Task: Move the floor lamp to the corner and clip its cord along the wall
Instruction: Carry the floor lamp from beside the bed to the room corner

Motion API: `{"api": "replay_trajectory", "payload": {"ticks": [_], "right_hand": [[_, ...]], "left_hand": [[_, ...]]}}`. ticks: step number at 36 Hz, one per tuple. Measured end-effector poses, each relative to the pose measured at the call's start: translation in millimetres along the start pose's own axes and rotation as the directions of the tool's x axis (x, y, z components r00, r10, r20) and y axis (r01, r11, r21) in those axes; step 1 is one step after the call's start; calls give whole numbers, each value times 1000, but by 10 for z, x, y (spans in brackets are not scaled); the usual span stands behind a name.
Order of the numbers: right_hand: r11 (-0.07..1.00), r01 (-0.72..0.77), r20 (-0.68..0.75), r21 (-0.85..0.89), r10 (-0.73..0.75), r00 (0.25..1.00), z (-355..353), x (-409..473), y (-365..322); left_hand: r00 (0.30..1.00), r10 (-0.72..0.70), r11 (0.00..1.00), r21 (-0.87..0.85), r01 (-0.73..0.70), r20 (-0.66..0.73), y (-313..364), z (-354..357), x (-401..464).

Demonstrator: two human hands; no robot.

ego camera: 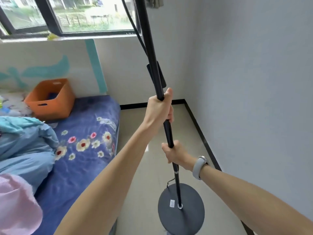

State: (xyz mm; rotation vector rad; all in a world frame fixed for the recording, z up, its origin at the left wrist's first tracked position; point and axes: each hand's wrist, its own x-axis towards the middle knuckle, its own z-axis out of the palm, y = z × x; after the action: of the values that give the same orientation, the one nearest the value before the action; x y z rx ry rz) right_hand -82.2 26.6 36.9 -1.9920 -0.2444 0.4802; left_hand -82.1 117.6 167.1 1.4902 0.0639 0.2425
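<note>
Floor lamp pole [153, 65] runs frame top to lower centre, base [181, 209] at bottom. Left hand [160, 106] clamped on pole higher; right hand [176, 154] clamped lower. Corner [184, 99] beyond hands, centre frame. Cord [135, 26] trails upper centre.

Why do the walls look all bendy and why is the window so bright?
In the head view, the wide-angle lens bows straight lines, so the black baseboard and window frame look slanted and curved. Daylight through the window washes out the outdoor scene, which looks hazy. The lamp pole and both hands, left and right, stay fairly sharp, while the pink fabric at the edge looks soft.
</note>
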Motion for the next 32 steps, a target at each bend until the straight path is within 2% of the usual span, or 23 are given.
{"api": "replay_trajectory", "payload": {"ticks": [8, 18, 32], "right_hand": [[998, 32, 53, 48, -34, 998, -585, 1688, -232], [998, 19, 120, 62, -26, 992, -959, 3582, -546], [995, -42, 104, 88, 33, 994, -1559, 6186, -1011]], "left_hand": [[1000, -20, 998, 57, 21, -17, -151, 132, 1754], [999, -44, 996, 73, 46, -26, -302, -107, 3608], [996, -87, 995, 52, 85, 37, -598, -398, 6365]]}}
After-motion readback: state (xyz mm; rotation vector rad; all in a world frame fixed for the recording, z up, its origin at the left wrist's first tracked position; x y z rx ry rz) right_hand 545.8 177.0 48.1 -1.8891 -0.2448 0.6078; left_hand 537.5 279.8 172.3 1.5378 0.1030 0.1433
